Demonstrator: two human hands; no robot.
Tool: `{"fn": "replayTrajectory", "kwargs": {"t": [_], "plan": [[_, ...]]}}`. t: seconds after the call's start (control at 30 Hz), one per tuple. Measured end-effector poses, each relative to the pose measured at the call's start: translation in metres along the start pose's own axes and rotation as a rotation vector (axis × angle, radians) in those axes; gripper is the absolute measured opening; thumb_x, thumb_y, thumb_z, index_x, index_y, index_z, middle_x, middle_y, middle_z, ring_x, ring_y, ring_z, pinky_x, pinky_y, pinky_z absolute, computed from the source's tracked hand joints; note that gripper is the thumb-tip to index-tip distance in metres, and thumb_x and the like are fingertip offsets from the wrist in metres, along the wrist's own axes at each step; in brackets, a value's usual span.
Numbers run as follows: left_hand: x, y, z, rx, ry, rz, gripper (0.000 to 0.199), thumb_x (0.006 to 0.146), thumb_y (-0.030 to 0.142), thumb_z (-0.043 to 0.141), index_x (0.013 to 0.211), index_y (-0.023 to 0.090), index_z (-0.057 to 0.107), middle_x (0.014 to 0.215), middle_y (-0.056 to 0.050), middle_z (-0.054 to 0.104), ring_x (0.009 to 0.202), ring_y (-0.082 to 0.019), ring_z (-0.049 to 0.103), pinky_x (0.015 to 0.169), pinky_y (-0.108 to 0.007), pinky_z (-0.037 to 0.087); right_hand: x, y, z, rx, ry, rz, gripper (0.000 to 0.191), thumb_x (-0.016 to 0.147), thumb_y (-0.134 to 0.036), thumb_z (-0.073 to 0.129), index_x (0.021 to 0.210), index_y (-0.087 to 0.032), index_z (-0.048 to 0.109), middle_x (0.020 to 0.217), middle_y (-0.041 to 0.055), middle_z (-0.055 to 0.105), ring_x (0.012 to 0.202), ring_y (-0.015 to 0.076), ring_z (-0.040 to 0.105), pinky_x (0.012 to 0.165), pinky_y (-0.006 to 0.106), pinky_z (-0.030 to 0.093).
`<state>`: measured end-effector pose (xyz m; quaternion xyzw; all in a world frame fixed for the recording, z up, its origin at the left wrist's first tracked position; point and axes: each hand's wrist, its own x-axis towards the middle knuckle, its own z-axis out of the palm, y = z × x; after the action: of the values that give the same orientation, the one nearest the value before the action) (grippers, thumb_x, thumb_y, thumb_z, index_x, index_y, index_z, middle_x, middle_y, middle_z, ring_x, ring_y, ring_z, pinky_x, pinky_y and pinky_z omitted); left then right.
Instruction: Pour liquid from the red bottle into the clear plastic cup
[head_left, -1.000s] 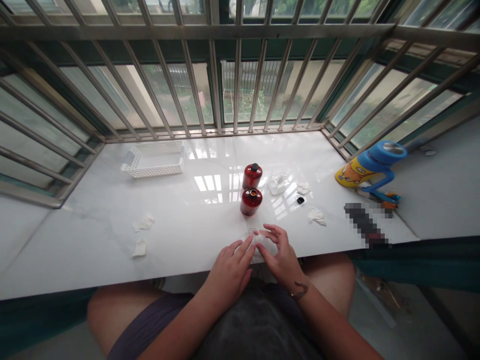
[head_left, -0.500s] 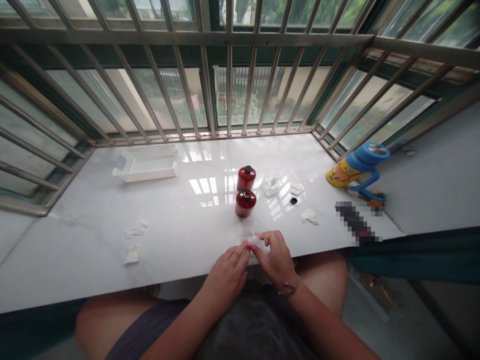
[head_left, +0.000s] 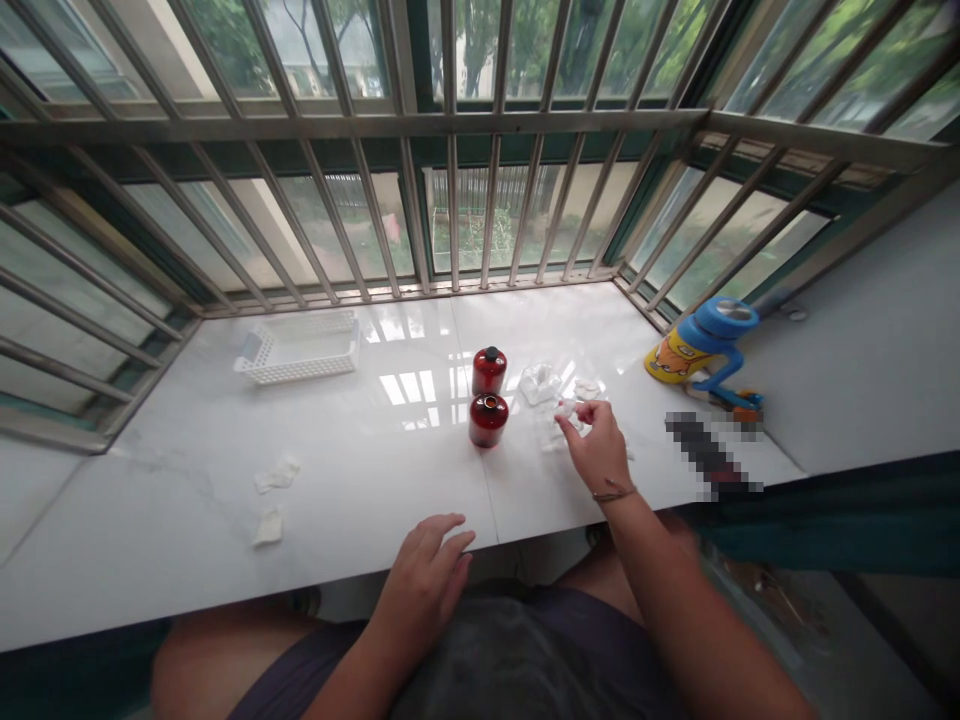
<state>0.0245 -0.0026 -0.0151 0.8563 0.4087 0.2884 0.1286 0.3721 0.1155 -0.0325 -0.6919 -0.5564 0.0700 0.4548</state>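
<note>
My right hand is raised over the right part of the tabletop, thumb and fingers pinched on a piece of clear plastic that looks like a small bag. Its lower part blurs against the white surface. My left hand hovers by the table's front edge, fingers apart and holding nothing. Left of my right hand stands an uncapped dark red bottle, its neck open. Just behind it is a matching bottle with a black top. Crumpled clear plastic lies beside them.
A white perforated basket sits at the back left. Two crumpled white tissues lie at the left. At the right stand a blue and yellow water bottle and a pixelated dark object. Metal window bars edge the table's back.
My hands have parted. The right one has moved forward and right with the clear plastic, now hiding the small black cap. My left hand has let go and drawn back to the left.
</note>
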Motion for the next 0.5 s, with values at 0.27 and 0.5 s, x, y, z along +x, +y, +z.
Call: {"fn": "replayTrajectory", "kwargs": {"t": [0.27, 0.5], "plan": [[0.002, -0.002, -0.002, -0.056, -0.028, 0.013, 0.02, 0.104, 0.01, 0.057, 0.113, 0.025, 0.067, 0.097, -0.006, 0.073, 0.11, -0.026, 0.071, 0.097, -0.044, 0.062, 0.015, 0.027, 0.0, -0.027, -0.015, 0.005, 0.046, 0.092, -0.065, 0.069, 0.111, -0.025, 0.053, 0.116, 0.0126, 0.074, 0.107, 0.0296, 0.07, 0.094, 0.045, 0.057], [0.046, -0.011, -0.012, -0.017, 0.0, 0.016, 0.025, 0.103, 0.016, 0.061, 0.127, 0.024, 0.065, 0.129, -0.013, 0.07, 0.122, -0.029, 0.067, 0.103, -0.048, 0.06, 0.019, 0.06, -0.015, -0.185, -0.035, 0.056, 0.028, 0.093, -0.044, 0.059, 0.111, -0.022, 0.059, 0.114, 0.0191, 0.073, 0.115, 0.0374, 0.061, 0.103, 0.055, 0.05]]}}
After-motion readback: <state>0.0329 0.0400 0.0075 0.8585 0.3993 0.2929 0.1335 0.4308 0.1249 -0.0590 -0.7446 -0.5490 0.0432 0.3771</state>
